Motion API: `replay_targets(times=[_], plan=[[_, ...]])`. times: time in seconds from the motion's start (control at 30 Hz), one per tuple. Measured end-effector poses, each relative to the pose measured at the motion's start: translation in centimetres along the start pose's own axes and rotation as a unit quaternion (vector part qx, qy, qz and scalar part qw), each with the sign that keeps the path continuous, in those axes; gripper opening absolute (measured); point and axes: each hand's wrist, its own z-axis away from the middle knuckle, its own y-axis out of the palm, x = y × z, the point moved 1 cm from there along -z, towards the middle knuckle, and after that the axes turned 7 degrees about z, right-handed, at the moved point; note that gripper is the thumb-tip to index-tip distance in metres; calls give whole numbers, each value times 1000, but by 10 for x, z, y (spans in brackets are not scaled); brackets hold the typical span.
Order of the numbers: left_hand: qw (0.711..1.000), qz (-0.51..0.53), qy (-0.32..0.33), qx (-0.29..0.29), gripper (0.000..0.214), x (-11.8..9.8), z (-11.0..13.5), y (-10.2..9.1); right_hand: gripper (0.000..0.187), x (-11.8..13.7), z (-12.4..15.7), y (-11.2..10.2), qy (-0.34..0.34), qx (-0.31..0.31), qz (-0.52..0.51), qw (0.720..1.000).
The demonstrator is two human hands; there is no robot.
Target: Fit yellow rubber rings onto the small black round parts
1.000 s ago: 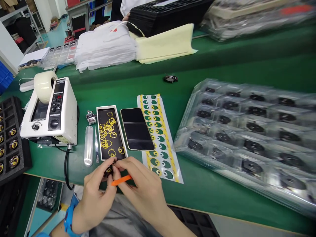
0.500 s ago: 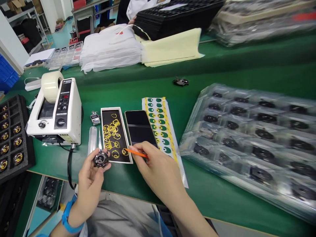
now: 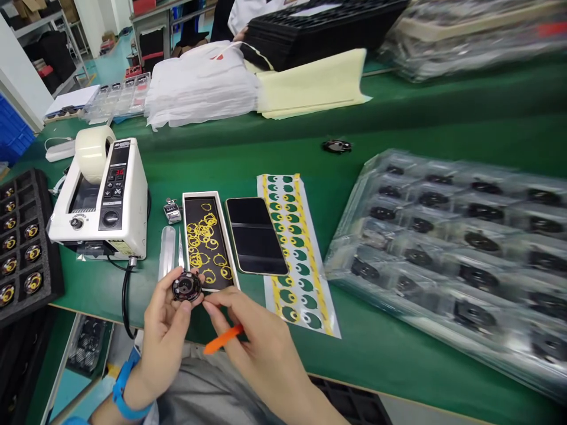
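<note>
My left hand (image 3: 166, 330) is closed on a small round black part (image 3: 186, 287), held up at the near table edge. My right hand (image 3: 252, 348) grips an orange stick tool (image 3: 222, 339) and its fingertips touch the round part from the right. Just beyond lies a shallow black tray with a white rim (image 3: 208, 239) strewn with several yellow rings. A dark phone (image 3: 256, 235) lies beside it, then a sheet of green and yellow stickers (image 3: 297, 251).
A white tape dispenser (image 3: 104, 198) stands at the left, next to a black foam tray (image 3: 22, 254) holding several round parts. Clear blister trays (image 3: 456, 248) of black parts fill the right. A loose black part (image 3: 336, 146) lies mid-table. Another person works at the far side.
My right hand has drawn back from the tray of yellow rings to the round part in my left hand, the orange tool now pointing down and left.
</note>
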Motion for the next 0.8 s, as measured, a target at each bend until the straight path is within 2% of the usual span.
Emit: replay_targets(times=[0.1,0.2,0.3,0.4,0.5,0.57,0.6,0.63,0.67,0.7,0.77,0.8], plan=[[999,32,-22,-5,40,1,0,0,12,4,4,7,-41,-12,-6,999],[994,89,-59,1,41,1,-1,2,14,7,8,14,-79,-46,47,995],[986,143,-89,3,45,-1,-6,5,21,9,10,20,-103,-67,90,988],[976,157,-150,-18,51,-3,-13,7,29,10,11,20,-140,-66,119,981],[973,142,-178,-31,54,-4,-18,9,33,0,9,1,-188,-61,134,971],[977,135,-162,-43,54,-6,-19,9,32,-19,2,-28,-190,-79,164,965],[978,132,-152,-52,53,-8,-19,8,30,-34,-4,-48,-171,-94,199,960],[979,129,-145,-64,52,-9,-18,6,26,-52,-12,-70,-118,-92,256,955],[979,126,-139,-76,52,-10,-18,4,23,-73,-21,-94,-7,-77,309,948],[979,123,-135,-86,52,-11,-18,0,19,-93,-31,-118,63,-84,339,935],[979,114,-126,-109,53,-11,-18,-8,17,-134,-50,-163,217,-81,395,889],[979,110,-120,-120,53,-11,-17,-13,14,-151,-59,-181,265,-79,409,870]])
